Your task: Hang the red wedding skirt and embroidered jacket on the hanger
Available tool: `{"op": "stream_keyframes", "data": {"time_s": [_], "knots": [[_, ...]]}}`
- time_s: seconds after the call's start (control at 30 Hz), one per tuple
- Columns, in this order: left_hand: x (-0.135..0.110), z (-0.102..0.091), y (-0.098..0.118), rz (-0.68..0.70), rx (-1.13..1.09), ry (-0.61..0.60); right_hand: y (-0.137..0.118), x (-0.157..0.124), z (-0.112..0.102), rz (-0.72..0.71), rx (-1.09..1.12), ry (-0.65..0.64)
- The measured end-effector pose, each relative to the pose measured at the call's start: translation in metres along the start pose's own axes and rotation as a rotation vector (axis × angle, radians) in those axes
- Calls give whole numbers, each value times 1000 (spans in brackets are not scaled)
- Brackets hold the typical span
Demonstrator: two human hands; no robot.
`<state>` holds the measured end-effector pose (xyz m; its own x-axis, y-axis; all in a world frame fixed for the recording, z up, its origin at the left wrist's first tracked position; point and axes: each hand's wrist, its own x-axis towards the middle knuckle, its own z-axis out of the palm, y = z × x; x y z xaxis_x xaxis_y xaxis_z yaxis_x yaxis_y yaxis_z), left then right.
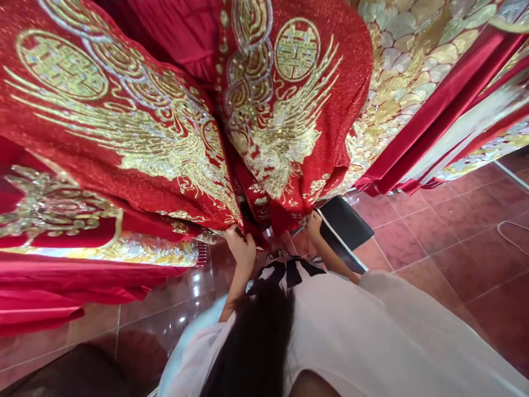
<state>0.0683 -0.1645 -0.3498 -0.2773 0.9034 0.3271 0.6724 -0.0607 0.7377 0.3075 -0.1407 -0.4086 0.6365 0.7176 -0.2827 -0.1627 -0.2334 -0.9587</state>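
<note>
A red embroidered jacket (pixel 140 121), open down the front, hangs before me. Gold phoenixes and round gold emblems decorate both of its front panels. My left hand (pixel 242 246) pinches the lower corner of the left panel, close to the front opening. At the bottom edge of the right panel, my right hand (pixel 314 224) is closed on the hem, its fingertips partly hidden by the cloth. Dark red pleated cloth (pixel 185 27) shows inside the opening. Gold and silver scale-patterned cloth (pixel 405 60) hangs just right of the jacket.
A black flat seat or panel (pixel 347 223) with a pale metal bar stands beside my right forearm. Red drapes (pixel 438 116) hang at the right, and more red cloth (pixel 82 281) at the left. Below lies a reddish tiled floor (pixel 450 237), with a white cable (pixel 512 234) at right.
</note>
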Motion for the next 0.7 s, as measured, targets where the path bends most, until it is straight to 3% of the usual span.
{"op": "stream_keyframes", "data": {"time_s": [0.1,0.2,0.3,0.4,0.47,0.57,0.7], "knots": [[0,3,0,2,-9,-15,5,-8,-1,-43,-110,21],[-1,5,0,5,-14,-14,-12,-22,-8,-168,-173,112],[-6,9,-1,1,-13,8,-31,-48,-1,-505,-314,212],[-11,13,-3,-21,-6,39,-40,-66,33,-823,-549,87],[-12,14,-5,-43,12,66,-44,-61,59,-842,-639,38],[-7,9,-9,-71,59,89,-55,-30,82,-801,-660,100],[3,-6,-9,-70,105,8,-86,-5,71,-890,-554,32]]}}
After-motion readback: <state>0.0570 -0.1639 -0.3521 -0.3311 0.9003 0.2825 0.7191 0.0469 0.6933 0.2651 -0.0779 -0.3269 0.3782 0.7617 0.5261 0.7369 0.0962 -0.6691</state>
